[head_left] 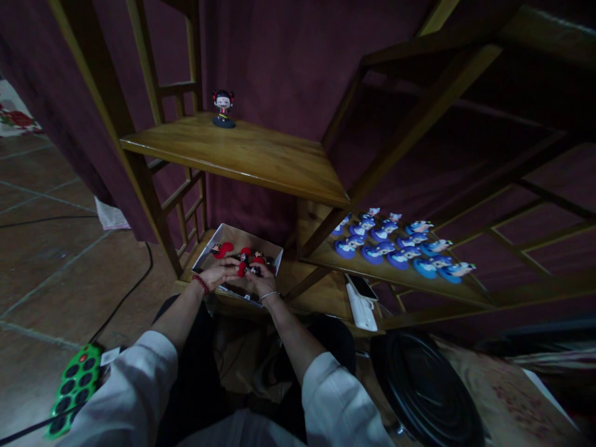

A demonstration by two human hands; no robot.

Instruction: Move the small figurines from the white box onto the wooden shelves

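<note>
Both hands are inside a shallow white cardboard box (270,248) on the lower shelf, among several small red-and-black figurines (223,249). Between the hands is one dark-haired figurine (252,270) with a red part, tilted on its side. My right hand (263,282) is closed on it, thumb and fingers around its dark end. From the other side, the fingers of my left hand (218,274) press together at its red part. Some figurines are partly covered by my fingers. A similar figurine (223,108) stands upright on a dark round base on the shelf above.
The upper wooden shelf (279,155) juts out over the box. Rows of blue and purple figurines (386,248) cover the right shelf. A phone (361,287) and a white object (362,313) lie below them. A black round stool (426,388) and a green power strip (74,385) are nearby.
</note>
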